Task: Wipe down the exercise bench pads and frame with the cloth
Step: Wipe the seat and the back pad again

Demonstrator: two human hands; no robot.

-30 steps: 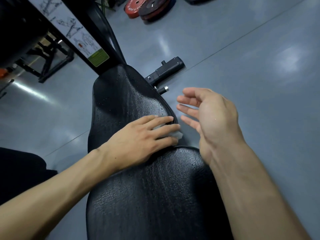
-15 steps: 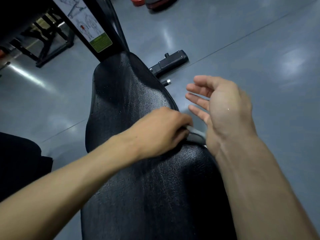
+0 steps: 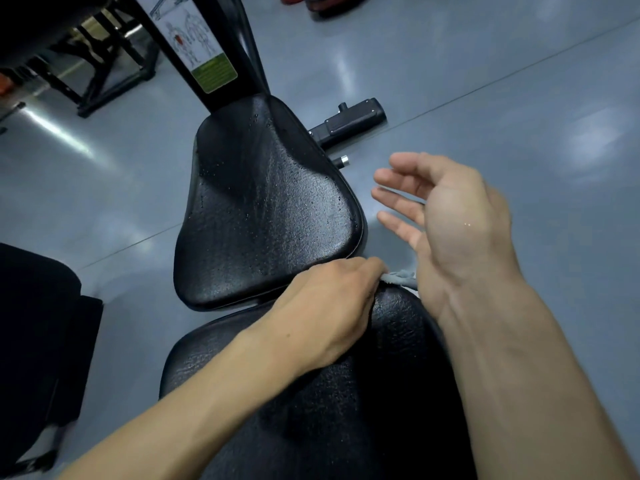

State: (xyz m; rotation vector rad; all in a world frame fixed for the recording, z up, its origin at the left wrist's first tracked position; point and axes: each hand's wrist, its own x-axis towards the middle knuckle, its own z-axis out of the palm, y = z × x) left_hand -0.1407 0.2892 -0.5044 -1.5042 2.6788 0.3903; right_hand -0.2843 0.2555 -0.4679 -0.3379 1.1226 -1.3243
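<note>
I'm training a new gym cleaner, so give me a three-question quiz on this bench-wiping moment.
1. True or false: the right hand holds the cloth.
2. Where does the cloth show? A) on the floor B) at the gap between the two pads, by the left hand C) on the label
3. Fill in: the far pad carries scattered ____.

Key: 1 false, its fingers are spread and hold nothing; 2 B; 3 droplets.
</note>
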